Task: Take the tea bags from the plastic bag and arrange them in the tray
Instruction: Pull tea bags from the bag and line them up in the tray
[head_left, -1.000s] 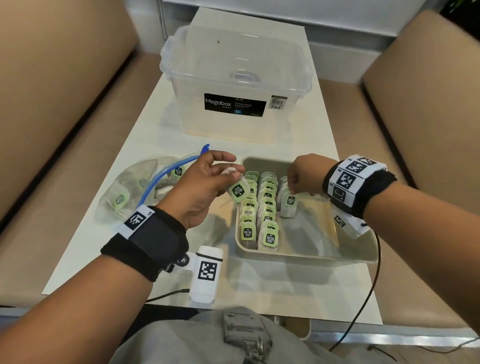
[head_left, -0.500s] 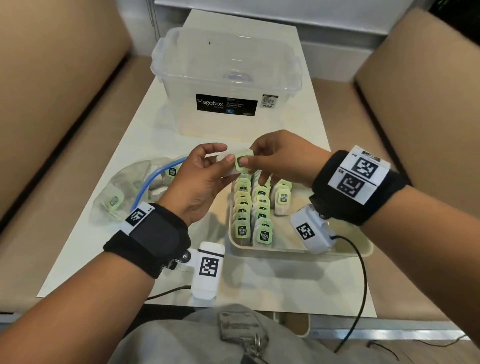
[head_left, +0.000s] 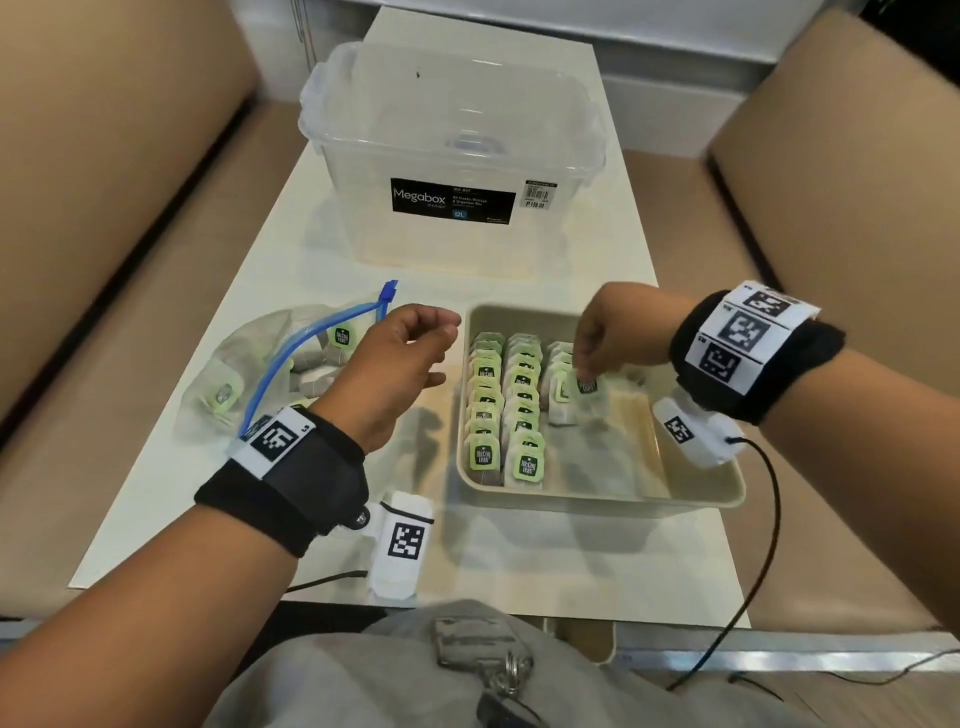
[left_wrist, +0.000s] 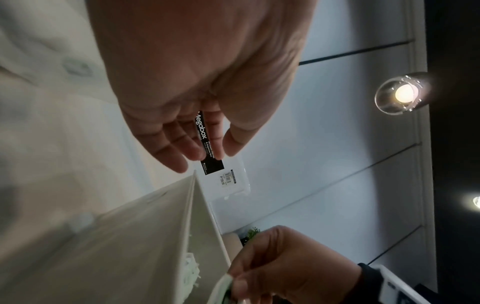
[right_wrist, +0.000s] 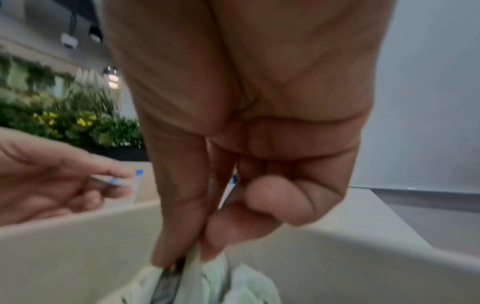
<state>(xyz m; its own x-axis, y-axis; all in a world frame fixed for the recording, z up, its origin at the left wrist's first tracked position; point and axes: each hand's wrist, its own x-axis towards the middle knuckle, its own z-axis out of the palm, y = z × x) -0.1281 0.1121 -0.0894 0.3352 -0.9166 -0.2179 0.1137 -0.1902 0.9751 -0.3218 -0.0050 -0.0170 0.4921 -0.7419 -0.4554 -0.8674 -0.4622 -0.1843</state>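
Tea bag (head_left: 586, 391) hangs upright from the right hand (head_left: 618, 332), its green tag uppermost and its long axis near vertical, low over the third row in the tray (head_left: 696, 483); the tag faces the person, and the pouch below it is blurred, so whether it touches the tray floor cannot be told; thumb and forefinger pinch the tag from above, as the right wrist view shows, with the other fingers (right_wrist: 275, 197) curled back into the palm; the wrist is bent down and the forearm comes in from the right, over the tray's right side.

Two full rows of tea bags (head_left: 501, 405) stand on edge in the left part of the tray, tags up, each row running away from the person; a shorter third row begins beside them, at the far end.

The left hand (head_left: 395, 364) hovers just left of the tray, above the table (head_left: 291, 519), holding nothing; its fingers are loosely curled with the thumb apart, the palm turned toward the right.

Left of that hand lies the plastic bag (head_left: 249, 374) with a blue zip strip, a few tea bags inside it; a clear storage box (head_left: 452, 156) stands beyond the tray at the far end of the table; tan benches flank the table on both sides.
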